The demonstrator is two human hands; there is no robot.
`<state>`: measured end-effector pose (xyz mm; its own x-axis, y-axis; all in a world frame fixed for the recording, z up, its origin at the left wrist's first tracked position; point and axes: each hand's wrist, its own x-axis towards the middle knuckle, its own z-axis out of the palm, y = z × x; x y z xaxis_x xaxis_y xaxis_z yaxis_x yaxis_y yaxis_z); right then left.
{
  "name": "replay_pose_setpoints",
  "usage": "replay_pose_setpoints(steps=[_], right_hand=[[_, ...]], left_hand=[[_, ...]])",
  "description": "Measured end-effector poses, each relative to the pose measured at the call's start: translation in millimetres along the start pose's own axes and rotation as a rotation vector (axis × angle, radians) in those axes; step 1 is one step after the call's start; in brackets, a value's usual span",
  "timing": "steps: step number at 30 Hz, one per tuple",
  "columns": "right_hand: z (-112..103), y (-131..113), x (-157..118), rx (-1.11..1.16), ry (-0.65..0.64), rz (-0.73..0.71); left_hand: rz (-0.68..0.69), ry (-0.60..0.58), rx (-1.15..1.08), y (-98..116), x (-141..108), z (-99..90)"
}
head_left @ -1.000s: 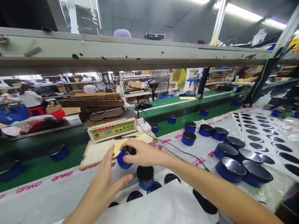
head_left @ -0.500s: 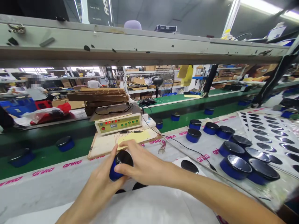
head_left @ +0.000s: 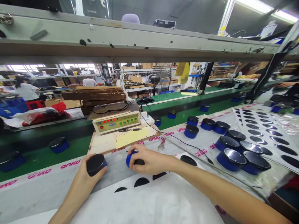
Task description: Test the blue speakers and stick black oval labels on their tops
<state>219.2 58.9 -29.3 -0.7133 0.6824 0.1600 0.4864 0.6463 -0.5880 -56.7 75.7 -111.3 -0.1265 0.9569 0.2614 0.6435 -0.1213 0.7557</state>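
While left hand (head_left: 84, 178) grips round blue-sided, black-topped plastic-looking case (head_left: 96, 165) — in front of cream push-button control box (head_left: 118, 123), left end — right hand (head_left: 149, 160) grips second blue-and-black round case (head_left: 128, 160), in front of box's right end; cases apart.

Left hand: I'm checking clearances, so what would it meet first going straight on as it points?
Holding the black-topped container, the left hand would probably meet the pale board first, though depth is unclear.

Two held cylinders (head_left: 95, 165), one fan (head_left: 154, 78)
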Motion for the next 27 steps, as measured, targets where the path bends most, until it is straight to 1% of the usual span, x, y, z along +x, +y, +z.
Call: replay_pose_setpoints(steps=[2, 4, 5, 9, 11, 13, 16, 19, 22, 25, 27], right_hand=[[6, -1, 7, -0.01, -0.041, -0.058], [13, 1, 13, -0.03, -0.036, -0.061], [16, 2, 16, -0.042, -0.008, -0.038], [30, 10, 30, -0.082, 0.167, 0.093], [35, 14, 39, -0.1, 0.211, 0.107], [38, 13, 47, -0.134, 0.212, 0.093], [46, 6, 52, -0.2, 0.196, 0.092], [58, -3, 51, -0.278, 0.222, 0.16], [69, -4, 50, -0.37, 0.266, 0.216], [71, 2, 54, -0.446, 0.266, 0.186], [70, 4, 62, -0.483, 0.246, 0.151]], left_hand=[[0.008, -0.013, -0.01, 1, -1, -0.5], [0.01, -0.032, -0.014, 0, -1, -1.7], [0.011, -0.042, -0.014, 0, -1, -2.4], [0.022, -0.083, -0.016, -1, 0, -4.9], [0.021, -0.087, -0.016, -1, 0, -5.6], [0.022, -0.085, -0.014, 0, -1, -5.9], [0.028, -0.078, -0.005, 2, -2, -6.1], [0.025, -0.081, 0.003, 1, -2, -6.1], [0.014, -0.077, -0.002, -5, 1, -4.8], [0.0, -0.046, -0.019, -13, 3, -1.2], [0.018, -0.009, -0.043, -16, 2, 2.4]])
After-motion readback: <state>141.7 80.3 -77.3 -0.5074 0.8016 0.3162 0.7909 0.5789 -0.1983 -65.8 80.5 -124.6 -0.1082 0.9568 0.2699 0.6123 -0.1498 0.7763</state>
